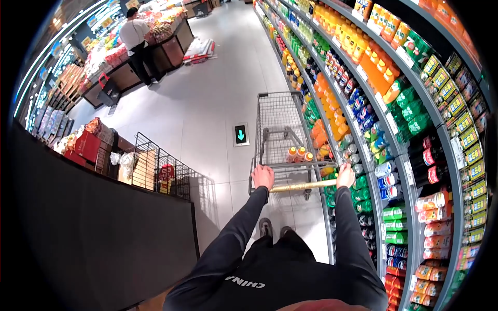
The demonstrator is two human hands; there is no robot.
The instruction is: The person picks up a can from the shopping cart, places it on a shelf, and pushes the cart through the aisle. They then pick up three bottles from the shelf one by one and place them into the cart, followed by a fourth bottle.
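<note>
In front of me stands a grey wire shopping cart (275, 111) with a yellow handlebar (303, 186). My left hand (263, 177) is closed at the left end of the handle. At the right end, beside the drink shelves, my right hand (345, 175) is closed on it too. A few bottles with orange caps (300, 154) sit in the cart near the handle side. The rest of the basket shows bare wire mesh and the frame beneath.
Shelves of bottled and canned drinks (363, 78) run close along the right. On the left are a dark counter (114, 233) and a black wire rack (161, 166). A person (137, 39) stands by a produce display. A green arrow sign (240, 135) marks the floor.
</note>
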